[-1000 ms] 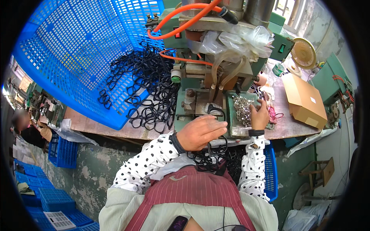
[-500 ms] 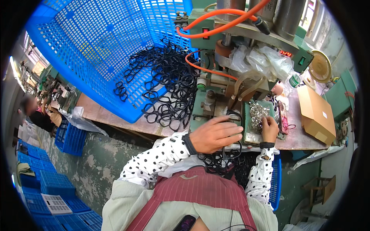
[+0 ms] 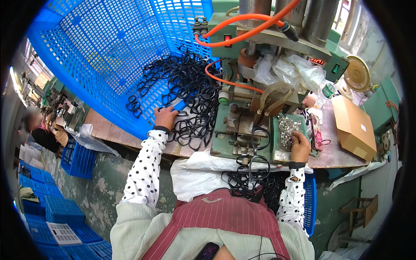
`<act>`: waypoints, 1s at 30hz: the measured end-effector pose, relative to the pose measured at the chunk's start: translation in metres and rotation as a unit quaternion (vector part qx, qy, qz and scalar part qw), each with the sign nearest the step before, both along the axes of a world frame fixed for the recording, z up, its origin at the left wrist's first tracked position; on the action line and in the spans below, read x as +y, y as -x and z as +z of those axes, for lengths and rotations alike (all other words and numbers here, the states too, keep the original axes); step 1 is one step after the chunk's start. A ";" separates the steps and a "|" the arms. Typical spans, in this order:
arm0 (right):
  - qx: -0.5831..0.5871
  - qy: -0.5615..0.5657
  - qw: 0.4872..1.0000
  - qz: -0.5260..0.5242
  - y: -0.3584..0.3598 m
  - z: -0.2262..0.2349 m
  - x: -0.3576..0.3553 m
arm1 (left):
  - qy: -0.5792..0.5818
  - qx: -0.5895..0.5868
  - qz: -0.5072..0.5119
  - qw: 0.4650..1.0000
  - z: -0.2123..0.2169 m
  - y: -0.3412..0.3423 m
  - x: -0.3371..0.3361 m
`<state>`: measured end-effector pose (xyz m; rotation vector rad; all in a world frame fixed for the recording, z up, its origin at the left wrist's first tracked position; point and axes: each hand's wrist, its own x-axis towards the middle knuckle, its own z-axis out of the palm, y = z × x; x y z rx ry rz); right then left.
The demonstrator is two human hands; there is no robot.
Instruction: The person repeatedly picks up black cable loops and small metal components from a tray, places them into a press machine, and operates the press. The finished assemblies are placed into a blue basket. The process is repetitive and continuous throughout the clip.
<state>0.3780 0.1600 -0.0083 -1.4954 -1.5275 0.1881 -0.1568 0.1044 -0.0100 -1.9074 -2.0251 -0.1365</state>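
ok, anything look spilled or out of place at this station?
Black loops trail out of the tilted blue basket onto the tabletop, which looks spilled, though perhaps deliberate. Clear plastic is bunched on the green machine, an odd place for loose film.

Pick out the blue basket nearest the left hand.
The large basket on the bench, black loops spilling out, beside the left hand; the other blue baskets sit below bench level.

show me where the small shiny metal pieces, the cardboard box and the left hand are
Small shiny metal pieces [image 3: 287,129], head view: middle of the heap
Cardboard box [image 3: 353,120], head view: its broad upper panel
Left hand [image 3: 165,118], head view: back of the hand
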 end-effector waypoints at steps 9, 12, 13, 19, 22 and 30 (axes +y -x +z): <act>0.039 -0.011 0.998 0.038 0.044 0.043 -0.004 | -0.272 -0.239 -0.180 0.915 0.093 -0.144 -0.024; 0.216 0.056 0.960 0.168 0.071 0.072 -0.011 | -0.243 -0.221 -0.320 0.889 0.104 -0.186 -0.036; 0.245 0.079 0.946 0.198 0.075 0.089 -0.020 | -0.255 -0.213 -0.361 0.872 0.109 -0.200 -0.038; 0.229 0.076 0.925 0.293 0.094 0.134 -0.053 | -0.229 -0.233 -0.492 0.807 0.125 -0.252 -0.045; 0.250 0.091 0.925 0.271 0.101 0.126 -0.053 | -0.196 -0.269 -0.522 0.785 0.128 -0.260 -0.044; 0.300 0.082 0.920 0.238 0.124 0.127 -0.043 | -0.196 -0.249 -0.556 0.769 0.111 -0.260 -0.045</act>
